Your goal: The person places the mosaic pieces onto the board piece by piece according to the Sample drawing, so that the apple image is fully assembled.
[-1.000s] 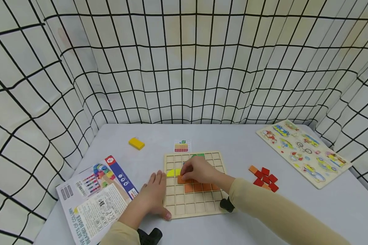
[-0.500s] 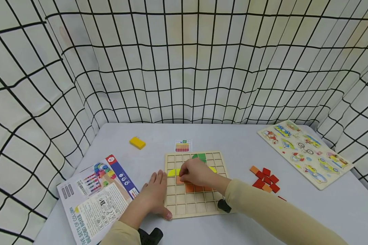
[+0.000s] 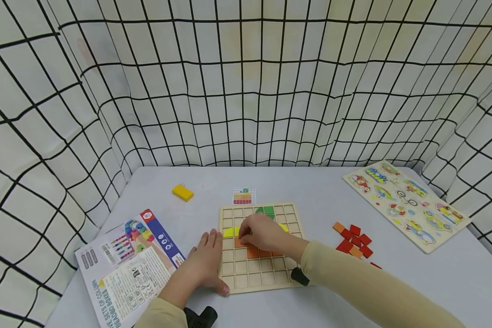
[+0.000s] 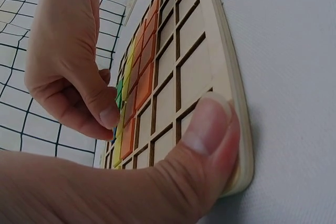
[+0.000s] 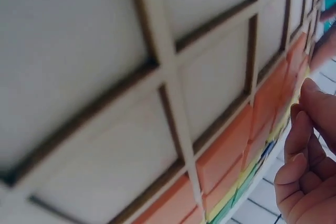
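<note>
Grid board [image 3: 266,276], wooden, just one, flat in the middle of the worktop [image 3: 303,182], with the right hand above it. That right hand [image 3: 264,233] is narrow: fingers curled, tips of thumb and forefinger drawn close together by the orange tiles [image 3: 252,252]; whether anything sits between them I cannot tell. The left hand [image 3: 205,260] is wide, fingers straight along the board's left edge, thumb stretched well away to the near left corner.

In the grid, around the right hand, at least four orange tiles show, and three yellow tiles [image 3: 228,232], two left of the hand and one right; beyond them are green pieces [image 3: 268,210], partly covered. Just past the far edge lies one card [image 3: 243,196] with a small coloured picture. Right of the board is a loose group: two orange squares [image 3: 338,227] and at least seven red squares [image 3: 345,246], one mostly behind the sleeve [image 3: 365,278]. Left lies one box [image 3: 91,264], where "SETS OF COLUMN" and "BOXES" can be read; its white label [image 3: 137,278] is too small to read. Farther out are one yellow block [image 3: 182,192] and one picture board [image 3: 410,214] of vehicles
</note>
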Demonstrator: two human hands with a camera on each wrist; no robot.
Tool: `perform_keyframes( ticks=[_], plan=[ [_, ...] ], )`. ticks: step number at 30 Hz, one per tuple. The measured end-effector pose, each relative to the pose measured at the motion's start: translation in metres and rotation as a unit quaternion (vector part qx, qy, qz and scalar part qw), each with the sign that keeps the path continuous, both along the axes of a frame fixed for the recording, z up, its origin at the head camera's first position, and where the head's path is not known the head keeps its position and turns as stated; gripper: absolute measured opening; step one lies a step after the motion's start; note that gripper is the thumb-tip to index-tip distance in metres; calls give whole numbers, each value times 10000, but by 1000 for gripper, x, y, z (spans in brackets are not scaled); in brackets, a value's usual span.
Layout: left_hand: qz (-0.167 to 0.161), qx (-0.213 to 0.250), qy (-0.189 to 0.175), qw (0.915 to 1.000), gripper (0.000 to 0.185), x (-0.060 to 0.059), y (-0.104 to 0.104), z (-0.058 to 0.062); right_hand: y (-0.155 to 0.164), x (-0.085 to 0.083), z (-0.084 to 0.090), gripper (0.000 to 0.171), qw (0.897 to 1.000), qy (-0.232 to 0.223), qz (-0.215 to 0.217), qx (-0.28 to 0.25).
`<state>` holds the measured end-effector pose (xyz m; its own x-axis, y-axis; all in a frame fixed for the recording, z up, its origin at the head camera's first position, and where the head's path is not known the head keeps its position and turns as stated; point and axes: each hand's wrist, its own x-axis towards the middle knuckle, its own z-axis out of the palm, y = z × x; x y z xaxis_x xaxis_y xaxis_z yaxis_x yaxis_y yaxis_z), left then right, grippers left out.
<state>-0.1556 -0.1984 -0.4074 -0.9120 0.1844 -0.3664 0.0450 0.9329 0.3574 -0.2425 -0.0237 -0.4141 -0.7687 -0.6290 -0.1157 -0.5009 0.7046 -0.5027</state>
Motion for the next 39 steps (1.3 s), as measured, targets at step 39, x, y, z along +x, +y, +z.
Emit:
perform_keyframes(
  ticks=[39],
  plan=[
    [-48, -221, 48, 9997, 130, 0, 4, 2, 212, -26, -6, 13, 9790, 16, -2037, 67]
  ],
)
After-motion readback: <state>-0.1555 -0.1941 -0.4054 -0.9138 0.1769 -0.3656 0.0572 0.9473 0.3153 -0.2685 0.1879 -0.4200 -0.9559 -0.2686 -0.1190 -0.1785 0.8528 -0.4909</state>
